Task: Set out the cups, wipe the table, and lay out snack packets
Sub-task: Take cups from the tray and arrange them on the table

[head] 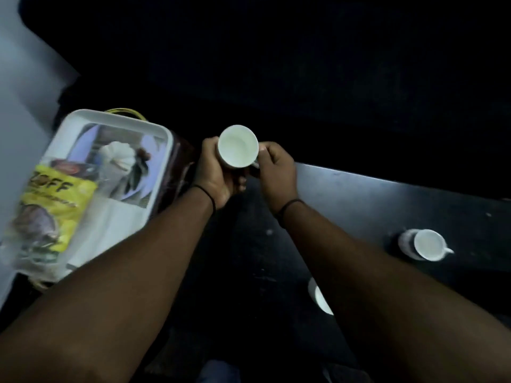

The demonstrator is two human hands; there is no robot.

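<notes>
Both my hands hold one white cup (238,146) upright in the air over the dark table's far-left corner. My left hand (214,172) wraps its left side and my right hand (276,172) pinches its handle side. A second white cup (424,244) stands upright on the black table (359,200) at the right. A third white cup (320,297) shows only as a rim behind my right forearm. A yellow snack packet (55,205) lies on a white tray (116,117) at the left, with a darker packet (70,165) behind it.
The white tray rests on a brown stand (177,167) to the left of the table and has a flower picture (121,158) on its base. Beyond the table everything is dark. A pale wall (25,106) fills the far left.
</notes>
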